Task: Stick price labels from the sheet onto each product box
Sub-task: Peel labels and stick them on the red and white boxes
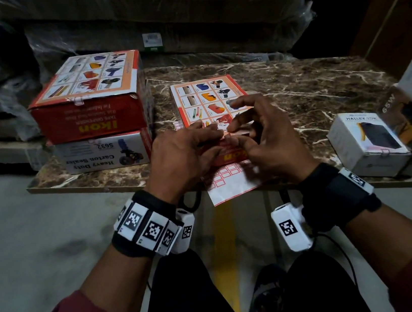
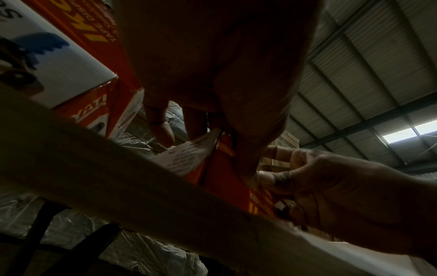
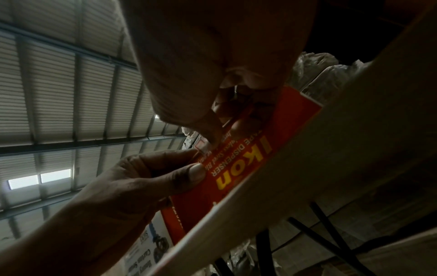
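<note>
A flat red Ikon tape-dispenser box (image 1: 208, 102) lies in the middle of the marble table (image 1: 309, 88). Both hands meet at its near top edge. My left hand (image 1: 207, 135) grips that edge, with its thumb (image 3: 189, 175) on the red front face (image 3: 236, 168). My right hand (image 1: 238, 127) pinches a small red-bordered price label (image 3: 201, 145) against the box's upper front edge. The thumb tip (image 3: 212, 138) sits on the label. The white label sheet (image 1: 230, 186) lies under my hands and overhangs the table's front edge.
At the left, another red Ikon box (image 1: 91, 98) is stacked on a white carton-sealer box (image 1: 104, 154). White charger boxes (image 1: 367, 143) stand stacked at the right edge. Plastic-wrapped bundles (image 1: 153, 17) fill the space behind the table.
</note>
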Tool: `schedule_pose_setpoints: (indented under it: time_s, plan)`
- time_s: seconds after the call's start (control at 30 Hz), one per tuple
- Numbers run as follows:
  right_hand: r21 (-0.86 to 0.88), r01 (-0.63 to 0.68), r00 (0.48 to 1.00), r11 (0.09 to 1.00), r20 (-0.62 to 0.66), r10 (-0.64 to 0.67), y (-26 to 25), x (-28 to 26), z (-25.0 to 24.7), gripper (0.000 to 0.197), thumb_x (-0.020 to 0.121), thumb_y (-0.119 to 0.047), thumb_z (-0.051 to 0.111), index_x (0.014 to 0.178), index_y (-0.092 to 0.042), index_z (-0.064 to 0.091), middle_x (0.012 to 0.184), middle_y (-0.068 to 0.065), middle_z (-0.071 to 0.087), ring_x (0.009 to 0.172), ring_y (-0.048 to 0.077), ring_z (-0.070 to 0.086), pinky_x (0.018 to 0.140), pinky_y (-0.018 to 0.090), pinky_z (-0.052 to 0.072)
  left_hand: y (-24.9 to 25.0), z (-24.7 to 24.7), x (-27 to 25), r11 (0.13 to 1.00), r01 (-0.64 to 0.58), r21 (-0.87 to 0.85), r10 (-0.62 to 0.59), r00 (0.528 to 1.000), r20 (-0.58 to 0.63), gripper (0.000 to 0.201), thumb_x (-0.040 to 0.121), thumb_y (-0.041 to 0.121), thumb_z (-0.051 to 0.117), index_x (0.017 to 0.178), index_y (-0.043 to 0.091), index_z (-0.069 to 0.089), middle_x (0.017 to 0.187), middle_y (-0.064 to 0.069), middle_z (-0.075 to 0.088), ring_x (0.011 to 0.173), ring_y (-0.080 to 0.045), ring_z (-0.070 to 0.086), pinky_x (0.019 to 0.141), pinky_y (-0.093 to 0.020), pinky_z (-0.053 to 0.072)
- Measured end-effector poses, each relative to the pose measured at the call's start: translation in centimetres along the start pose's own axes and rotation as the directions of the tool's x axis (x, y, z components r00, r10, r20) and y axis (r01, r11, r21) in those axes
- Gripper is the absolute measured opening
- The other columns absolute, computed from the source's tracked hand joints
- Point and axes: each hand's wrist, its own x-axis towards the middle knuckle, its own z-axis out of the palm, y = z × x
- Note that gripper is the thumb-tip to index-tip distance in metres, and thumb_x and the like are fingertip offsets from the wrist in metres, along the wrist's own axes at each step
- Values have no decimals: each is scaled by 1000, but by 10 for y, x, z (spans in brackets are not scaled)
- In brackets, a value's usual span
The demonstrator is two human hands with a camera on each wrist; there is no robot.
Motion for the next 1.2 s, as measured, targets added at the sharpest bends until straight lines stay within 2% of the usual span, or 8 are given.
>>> schedule_pose_setpoints:
  time_s: [0.13,0.3,0.5,0.8,0.9,1.0,1.1,1.2]
  plan:
    - [-66,95,993,993,-57,-99,4,-9,-7,52,85,-2,84,126,-21,58,106,-7,72,79,7,72,77,34,63,-1,0,1,1000,8,-16,-8,1000,8,37,86,36,81,123,38,76,128,14,72,129,-4,61,107,-18,34]
    - [-291,316,942,903,-14,-335,8,-14,-9,20,88,-14,83,108,-17,82,112,0,73,94,16,72,81,37,59,-2,2,1,998,22,-54,-23,1000,-8,37,84,37,84,121,39,76,124,15,73,126,-2,61,107,-17,37]
    - [-348,283,953,894,-6,-304,13,-7,-3,25,89,-16,70,109,-18,84,110,1,74,96,24,72,80,47,60,-3,2,0,998,6,-66,-6,1000,-3,40,85,36,83,123,40,74,125,14,73,126,-5,63,110,-25,43]
    - [-560,298,954,773,143,-265,-1,0,-15,24,91,-26,79,114,-35,81,118,-4,67,95,27,70,69,44,59,-5,3,0,997,3,-72,-4,1000,-10,41,84,34,84,123,39,75,125,14,73,126,-4,62,112,-28,46]
    - [-529,329,943,782,138,-303,0,0,-17,28,91,-26,81,118,-33,80,118,-2,67,97,27,69,71,42,58,-4,1,-3,995,-12,-95,8,999,-42,44,83,34,86,126,36,75,124,9,75,113,1,63,107,-28,50]
    - [-536,375,925,757,160,-345,2,2,-15,31,92,-28,77,122,-33,79,123,-1,67,101,26,60,72,39,54,-9,1,-4,995,13,-101,-14,1000,-12,73,79,37,88,146,39,58,126,12,73,113,2,66,107,-23,50]
    - [-569,378,920,730,147,-362,5,1,-10,24,95,-32,69,116,-34,81,122,-3,69,101,28,54,65,41,52,-15,4,-3,989,70,-131,-60,995,80,109,76,37,90,163,40,24,134,20,67,130,8,52,110,-4,28]
    - [-531,338,936,777,103,-337,5,1,-2,26,90,-29,65,109,-31,84,111,-5,68,96,26,58,66,43,53,-14,4,-2,979,111,-169,-92,989,114,113,78,35,90,165,39,18,134,20,67,137,5,48,114,-13,28]
